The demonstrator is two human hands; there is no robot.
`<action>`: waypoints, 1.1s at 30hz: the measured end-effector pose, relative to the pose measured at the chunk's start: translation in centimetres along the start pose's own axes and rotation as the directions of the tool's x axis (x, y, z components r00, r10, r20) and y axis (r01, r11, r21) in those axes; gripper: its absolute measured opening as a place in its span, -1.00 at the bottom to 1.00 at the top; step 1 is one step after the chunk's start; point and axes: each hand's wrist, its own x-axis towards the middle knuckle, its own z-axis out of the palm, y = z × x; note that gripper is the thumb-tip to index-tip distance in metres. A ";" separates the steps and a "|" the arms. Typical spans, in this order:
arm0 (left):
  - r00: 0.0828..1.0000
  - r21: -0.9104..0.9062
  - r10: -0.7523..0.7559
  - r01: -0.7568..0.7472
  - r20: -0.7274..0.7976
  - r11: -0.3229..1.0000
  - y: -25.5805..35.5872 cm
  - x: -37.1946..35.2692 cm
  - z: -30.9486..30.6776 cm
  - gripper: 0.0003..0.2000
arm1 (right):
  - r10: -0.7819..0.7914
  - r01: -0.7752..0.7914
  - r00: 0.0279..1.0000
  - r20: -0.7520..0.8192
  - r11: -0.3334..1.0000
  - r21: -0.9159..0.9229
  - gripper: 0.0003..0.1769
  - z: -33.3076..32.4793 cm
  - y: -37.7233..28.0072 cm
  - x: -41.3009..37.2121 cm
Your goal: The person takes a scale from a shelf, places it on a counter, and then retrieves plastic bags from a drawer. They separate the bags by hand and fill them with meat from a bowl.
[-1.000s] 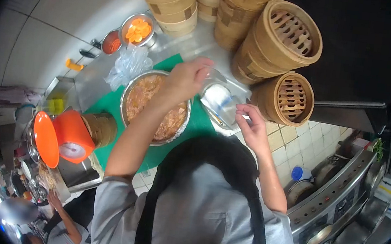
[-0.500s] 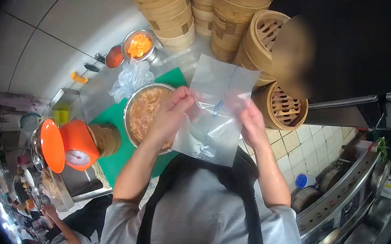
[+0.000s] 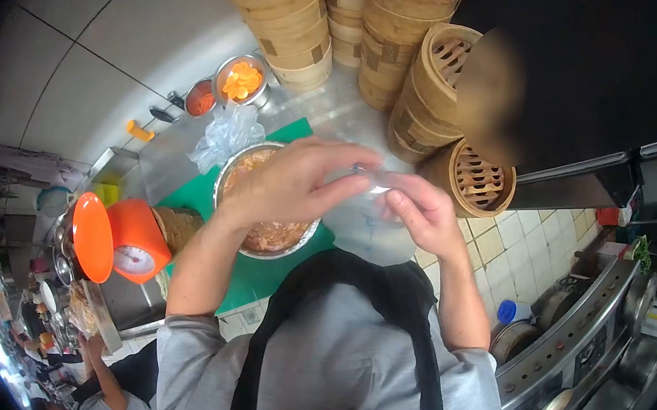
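Note:
Both hands grip the top edge of a clear plastic bag [image 3: 374, 230], which hangs down in front of my apron. My left hand [image 3: 308, 174] has thumb and fingers closed on the bag's left side, above the rim of a metal bowl. My right hand [image 3: 423, 208] pinches the other side, its thumb bent over the plastic. The metal bowl [image 3: 310, 239] holds pinkish-brown chopped meat [image 3: 272, 235] and stands on a green cutting board [image 3: 194, 192]. My left hand and forearm hide part of the bowl.
Bamboo steamers [image 3: 280, 21] stand stacked at the back. Near the wall are a bowl of orange slices [image 3: 243, 80] and a crumpled plastic bag [image 3: 227, 135]. An orange scale [image 3: 138, 240] is at left, a stove [image 3: 564, 345] at right. Another person's arm [image 3: 104, 378] shows lower left.
The bag was spread flat and upright between my hands. Now my hands are closer together at its top edge, and the bag hangs below them, looking fuller.

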 end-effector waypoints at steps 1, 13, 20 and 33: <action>0.999 -0.034 -0.046 0.047 0.006 0.998 -0.1 0.0 -0.1 -0.70 | 0.006 -0.008 0.999 -0.042 1.000 -0.030 -0.61 -0.1 -0.6 -0.1; 0.770 -0.602 -0.406 0.036 -0.492 0.798 -2.4 -1.1 8.6 -0.91 | -0.202 0.186 0.945 -0.258 0.979 -0.088 -0.78 -1.0 -0.2 -2.8; 0.934 -0.856 -0.306 0.003 -0.182 0.517 -0.7 -4.2 10.2 -0.93 | -0.068 0.074 0.970 -0.233 0.997 0.017 -0.91 2.6 0.4 -3.5; 0.735 -0.305 -0.334 0.180 -0.591 0.935 -0.1 -3.4 6.3 -0.83 | -0.330 0.213 0.935 -0.133 0.819 -0.533 -0.55 4.2 -3.7 -1.7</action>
